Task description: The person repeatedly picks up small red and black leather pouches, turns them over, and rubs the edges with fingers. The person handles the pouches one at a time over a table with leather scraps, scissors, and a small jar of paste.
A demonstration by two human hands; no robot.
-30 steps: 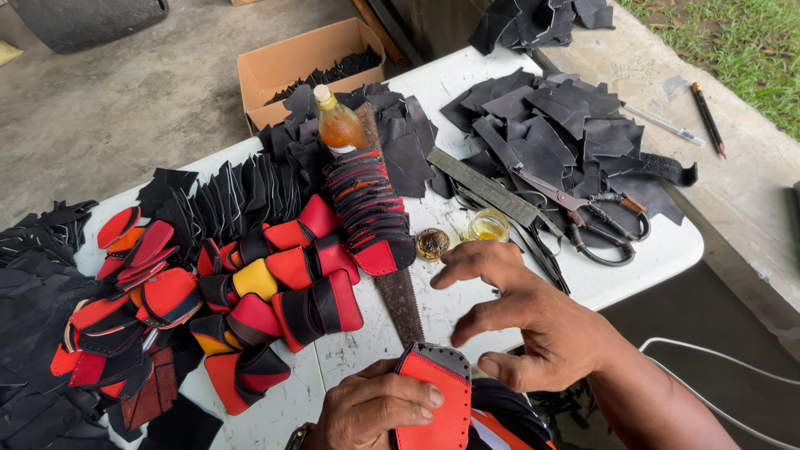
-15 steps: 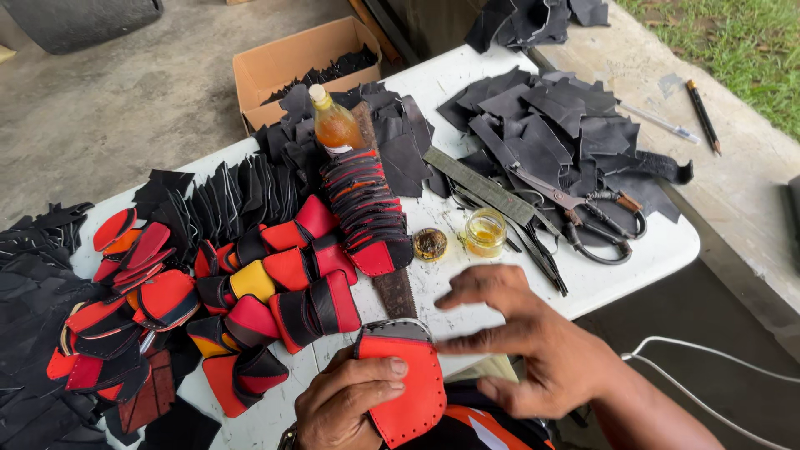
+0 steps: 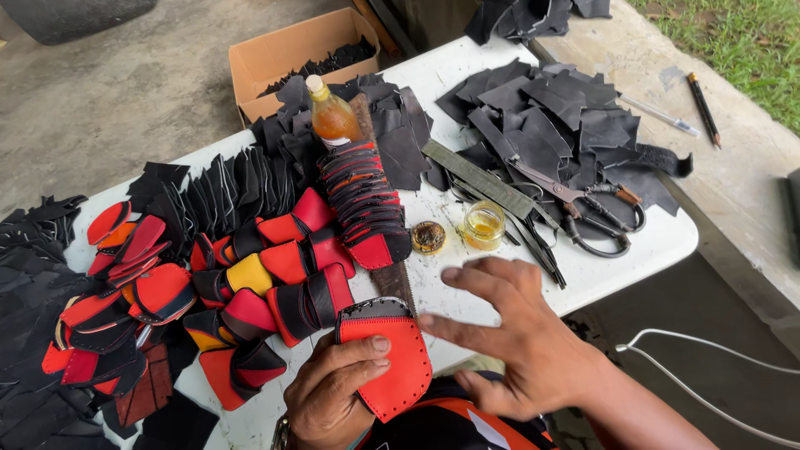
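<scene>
White table (image 3: 642,250) with one amber bottle (image 3: 332,117), one small jar (image 3: 483,225), one pair of scissors (image 3: 596,212); left hand (image 3: 333,396) grips one red leather piece (image 3: 396,362); right hand (image 3: 521,337) spread wide, empty.

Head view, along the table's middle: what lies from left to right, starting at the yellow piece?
Yellow leather piece → small round dark lid → small glass jar of yellow liquid → black-handled metal scissors on the white table.

Single head view, steep downward, close over white table (image 3: 650,250); far table edge toward 12 o'clock, grass at 1 o'clock.
</scene>
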